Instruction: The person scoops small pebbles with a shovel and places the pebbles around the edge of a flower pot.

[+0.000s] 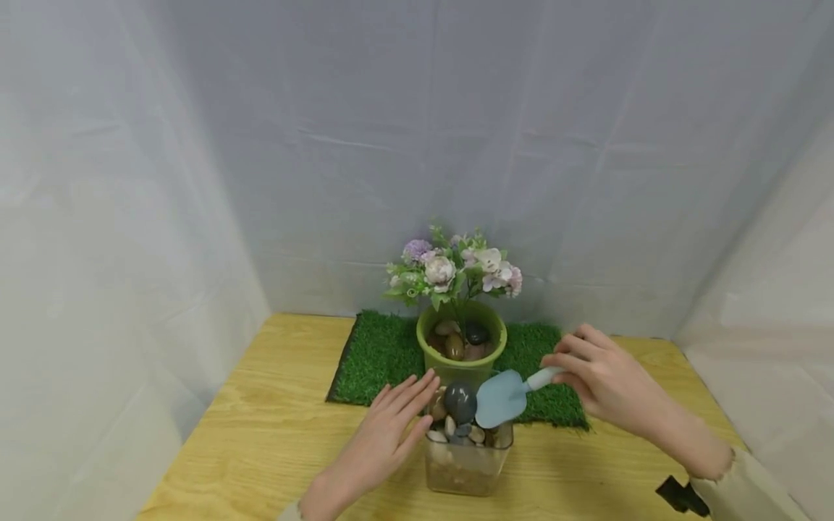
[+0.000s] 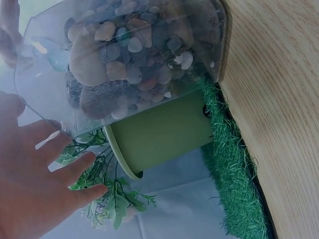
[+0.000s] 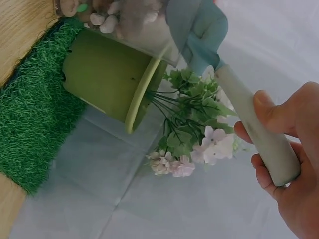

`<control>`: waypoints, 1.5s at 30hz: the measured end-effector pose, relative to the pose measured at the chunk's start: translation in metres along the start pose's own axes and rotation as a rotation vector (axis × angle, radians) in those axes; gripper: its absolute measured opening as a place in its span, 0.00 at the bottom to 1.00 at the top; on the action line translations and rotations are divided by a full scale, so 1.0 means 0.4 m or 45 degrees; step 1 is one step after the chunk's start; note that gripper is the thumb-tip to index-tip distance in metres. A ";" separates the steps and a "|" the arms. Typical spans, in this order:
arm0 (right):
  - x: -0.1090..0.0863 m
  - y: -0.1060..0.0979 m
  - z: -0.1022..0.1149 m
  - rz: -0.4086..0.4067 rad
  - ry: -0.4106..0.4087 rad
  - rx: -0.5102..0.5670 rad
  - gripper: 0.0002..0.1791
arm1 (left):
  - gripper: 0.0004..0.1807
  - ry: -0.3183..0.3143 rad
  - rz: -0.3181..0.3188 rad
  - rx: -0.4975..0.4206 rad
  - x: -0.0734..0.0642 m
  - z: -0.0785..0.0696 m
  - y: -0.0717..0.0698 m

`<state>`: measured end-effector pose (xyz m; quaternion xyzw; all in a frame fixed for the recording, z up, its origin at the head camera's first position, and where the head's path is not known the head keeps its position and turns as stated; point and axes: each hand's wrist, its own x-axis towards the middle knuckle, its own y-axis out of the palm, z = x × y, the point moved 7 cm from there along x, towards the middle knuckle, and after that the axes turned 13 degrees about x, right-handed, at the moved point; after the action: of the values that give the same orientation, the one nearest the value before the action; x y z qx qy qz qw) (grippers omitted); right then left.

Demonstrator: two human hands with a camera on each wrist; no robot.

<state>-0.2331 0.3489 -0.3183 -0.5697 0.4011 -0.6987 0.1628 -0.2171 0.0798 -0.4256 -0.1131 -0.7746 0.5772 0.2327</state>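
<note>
My right hand (image 1: 602,373) grips the pale handle (image 3: 256,124) of a small hand trowel whose light blue blade (image 1: 501,399) overlaps the rim of a clear plastic container (image 1: 465,470). Pebbles of several colours (image 2: 134,59) fill the lower part of this container, and a large dark stone (image 1: 460,402) lies on top beside the blade. At the container's left rim my left hand (image 1: 391,420) is spread with straight fingers, thumb close to the edge. Directly behind stands a green flower pot (image 1: 461,360) with stones and artificial flowers (image 1: 439,271) in it.
The pot stands on a green artificial turf mat (image 1: 384,354), which lies on a wooden table (image 1: 260,427). White sheeting (image 1: 417,145) hangs behind and at both sides. Near the right sleeve is a small black object (image 1: 680,496).
</note>
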 end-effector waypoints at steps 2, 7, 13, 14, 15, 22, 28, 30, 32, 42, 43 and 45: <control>0.001 0.002 0.006 -0.007 -0.015 -0.006 0.32 | 0.30 -0.001 -0.005 0.001 -0.002 0.000 -0.001; 0.016 0.031 0.026 0.017 -0.092 -0.091 0.30 | 0.30 -0.004 -0.017 0.007 -0.004 0.003 -0.004; 0.018 0.059 0.008 0.006 -0.100 -0.025 0.25 | 0.30 -0.002 -0.005 -0.010 -0.003 0.001 -0.004; 0.014 0.057 0.001 -0.010 -0.088 0.004 0.25 | 0.30 0.000 -0.001 -0.015 -0.003 0.000 -0.003; 0.013 0.056 -0.006 -0.029 -0.079 0.037 0.26 | 0.30 0.000 0.002 -0.015 -0.003 0.002 -0.003; -0.014 0.058 -0.032 -0.058 -0.033 0.247 0.21 | 0.30 0.005 -0.031 0.018 -0.004 0.000 -0.001; -0.019 0.104 -0.026 0.002 0.002 0.286 0.19 | 0.29 0.011 -0.055 0.021 -0.003 0.000 0.000; -0.023 0.117 -0.022 0.030 0.001 0.262 0.13 | 0.29 0.015 -0.057 0.027 -0.002 -0.001 0.001; -0.026 0.129 -0.019 0.072 0.005 0.224 0.10 | 0.29 0.019 -0.061 0.034 -0.002 -0.001 0.000; -0.035 0.155 -0.017 0.128 0.313 0.259 0.13 | 0.29 0.032 -0.069 0.026 -0.003 -0.001 -0.002; -0.036 0.157 -0.015 0.122 0.344 0.270 0.13 | 0.29 0.033 -0.067 0.022 -0.003 -0.001 -0.002; -0.036 0.162 -0.011 0.107 0.384 0.285 0.12 | 0.30 0.039 -0.063 0.024 -0.002 -0.004 -0.001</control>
<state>-0.2479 0.3201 -0.3763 -0.4196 0.3640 -0.8090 0.1923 -0.2155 0.0804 -0.4250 -0.1006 -0.7679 0.5768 0.2600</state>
